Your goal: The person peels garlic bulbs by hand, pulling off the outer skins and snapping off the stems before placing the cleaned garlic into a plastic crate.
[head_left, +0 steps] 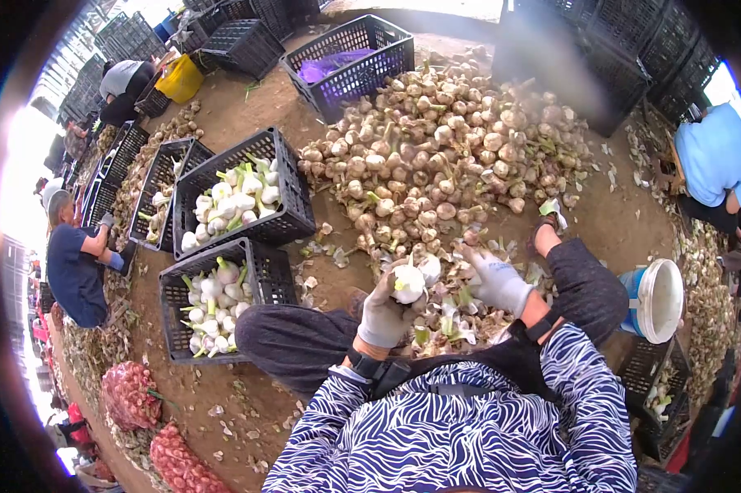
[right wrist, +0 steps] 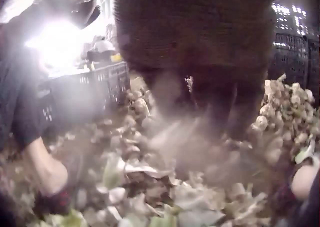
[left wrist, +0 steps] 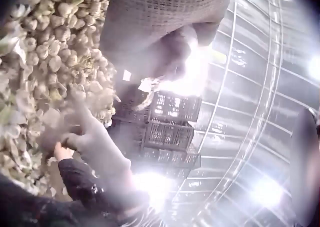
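In the head view my gloved left hand [head_left: 384,319] grips a white, peeled garlic bulb [head_left: 409,283]; a second white bulb [head_left: 430,268] shows just behind it, and I cannot tell if it is held too. To the right, my gloved right hand [head_left: 502,284] reaches over loose peels [head_left: 448,322], its fingers extended, with nothing visible in them. In the left wrist view the right hand [left wrist: 97,142] shows pale over the garlic, while the left glove [left wrist: 160,21] fills the top. The right wrist view shows the dark right glove [right wrist: 192,46] blurred above peels [right wrist: 195,202].
A large heap of unpeeled garlic [head_left: 436,148] lies ahead. Crates of white bulbs [head_left: 296,197] stand at the left, and a crate [head_left: 395,49] with purple mesh behind the heap. A white bucket [head_left: 660,300] is at the right. Other people [head_left: 79,271] sit at both sides.
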Demonstrator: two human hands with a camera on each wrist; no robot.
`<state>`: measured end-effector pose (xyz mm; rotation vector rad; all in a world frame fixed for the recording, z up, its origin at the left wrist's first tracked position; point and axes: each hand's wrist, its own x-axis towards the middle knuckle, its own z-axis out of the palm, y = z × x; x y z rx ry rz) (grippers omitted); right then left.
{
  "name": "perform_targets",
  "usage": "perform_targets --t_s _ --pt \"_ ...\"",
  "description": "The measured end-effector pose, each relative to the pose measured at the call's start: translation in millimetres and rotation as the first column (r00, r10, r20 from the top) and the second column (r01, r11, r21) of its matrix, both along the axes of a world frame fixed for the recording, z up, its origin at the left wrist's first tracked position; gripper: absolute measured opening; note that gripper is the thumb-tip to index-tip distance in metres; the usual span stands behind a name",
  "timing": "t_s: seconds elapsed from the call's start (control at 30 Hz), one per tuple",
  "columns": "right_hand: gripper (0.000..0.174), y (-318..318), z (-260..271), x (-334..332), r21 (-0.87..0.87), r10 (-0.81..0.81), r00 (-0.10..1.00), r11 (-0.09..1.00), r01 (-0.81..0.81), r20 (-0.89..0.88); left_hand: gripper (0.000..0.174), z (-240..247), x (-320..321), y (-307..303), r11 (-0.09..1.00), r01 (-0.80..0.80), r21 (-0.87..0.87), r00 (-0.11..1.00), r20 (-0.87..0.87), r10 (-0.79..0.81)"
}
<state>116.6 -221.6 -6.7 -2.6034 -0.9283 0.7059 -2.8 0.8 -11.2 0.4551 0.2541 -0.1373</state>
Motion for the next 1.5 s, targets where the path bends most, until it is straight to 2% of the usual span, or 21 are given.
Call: perform_targets --t_s 0.07,0.1,0.17,0.27,0.3,0.33,0.4,0.43,0.53,0.57,0.6,0.63,0.7,0.77,0.87,0.9,0.97,1.07,1.2,1.33,1.5 --pt "0.062 16.4 29.6 -8.6 0.402 -0.048 0.996 0.913 0.075 -0.078 0.047 3.3 -1.3 -0.5 1.000 -0.002 0.011 0.999 -0.044 0.002" --pt "0.055 27.1 34.3 -14.0 0.477 -0.079 0.972 0.860 0.179 -0.222 0.046 5.1 0.9 -4.5 1.000 -0.019 -0.012 0.998 -0.062 0.019" --pt "0.042 46.5 40.2 -22.2 0.568 -0.087 0.866 0.722 0.396 -0.493 0.045 13.2 3.3 -7.2 0.999 -0.024 -0.043 0.994 -0.108 0.019" --pt "0.024 58.0 39.7 -21.8 0.513 -0.202 0.772 0.643 0.569 -0.603 0.044 1.9 0.3 -8.0 0.995 -0.047 0.089 0.998 -0.047 0.052" --pt "0.019 58.4 34.4 -17.6 0.588 -0.278 0.949 0.747 0.311 -0.149 0.043 -0.4 -2.4 -6.6 0.997 -0.038 0.070 0.999 -0.022 0.039" --pt "0.020 56.6 21.3 -8.1 0.363 -0.300 0.925 0.909 0.205 0.231 0.042 -2.3 -4.8 -5.3 0.998 -0.027 0.051 1.000 0.003 0.027" --pt "0.025 47.1 10.8 11.8 0.069 -0.293 0.922 0.956 0.285 0.252 0.041 -0.5 -6.7 2.4 0.984 0.058 -0.167 0.998 0.044 -0.051" --pt "0.030 42.4 10.0 14.2 0.053 -0.289 0.936 0.957 0.284 0.199 0.041 0.0 -5.0 4.3 0.991 0.048 -0.128 0.998 0.036 -0.044" --pt "0.037 43.3 27.5 -5.2 0.516 -0.173 0.955 0.856 0.026 0.239 0.045 3.2 -3.5 0.1 0.997 -0.033 0.072 0.999 -0.016 0.034" --pt "0.045 49.6 42.0 -12.0 0.620 -0.148 0.987 0.780 0.080 0.059 0.048 10.4 0.5 -6.3 0.976 -0.081 0.202 0.996 -0.031 0.089" --pt "0.040 57.4 52.6 -20.4 0.690 -0.150 0.988 0.719 0.083 0.037 0.052 14.8 3.9 -10.1 0.936 -0.126 0.330 0.989 -0.038 0.146" --pt "0.036 64.8 56.9 -26.7 0.724 -0.160 0.987 0.683 0.100 0.015 0.054 15.1 5.7 -10.7 0.966 -0.134 0.220 0.987 -0.061 0.151" --pt "0.027 71.2 57.2 -32.5 0.765 -0.192 0.981 0.631 0.125 -0.002 0.045 25.1 4.6 -14.9 0.908 -0.160 0.388 0.987 0.043 0.155" --pt "0.017 75.0 51.1 -34.4 0.784 -0.236 0.972 0.605 0.139 0.010 0.042 26.5 2.8 -13.0 0.897 -0.149 0.416 0.989 0.078 0.129" --pt "0.007 75.3 40.0 -24.8 0.780 -0.288 0.938 0.536 0.325 -0.193 0.045 12.5 1.6 -8.7 0.971 -0.058 0.232 0.998 0.033 0.052" --pt "0.005 77.8 48.8 -23.0 0.789 -0.332 0.914 0.483 0.379 -0.236 0.045 21.5 2.2 -11.9 0.958 -0.035 0.285 0.999 0.038 0.025" --pt "0.008 70.1 36.7 -10.8 0.743 -0.262 0.899 0.506 0.438 -0.351 0.044 19.3 0.4 -8.7 0.978 0.014 0.208 1.000 0.020 -0.018" --pt "0.018 62.2 58.3 -12.6 0.744 -0.139 0.990 0.659 0.107 -0.020 0.045 21.0 2.3 -13.4 0.982 -0.053 0.182 0.995 -0.079 0.068" --pt "0.021 68.8 59.5 -33.9 0.718 -0.159 0.965 0.695 -0.039 0.207 0.046 18.9 5.0 -16.1 0.976 -0.077 0.205 0.988 -0.119 0.103" --pt "0.015 71.1 52.6 -33.5 0.751 -0.231 0.955 0.660 0.013 0.187 0.049 13.9 -0.9 -4.3 0.962 0.034 0.271 0.998 -0.065 -0.017" --pt "0.009 73.7 39.4 -16.6 0.706 -0.332 0.943 0.671 0.227 0.012 0.065 10.1 4.4 -8.0 0.916 0.226 0.333 0.974 -0.103 -0.203"
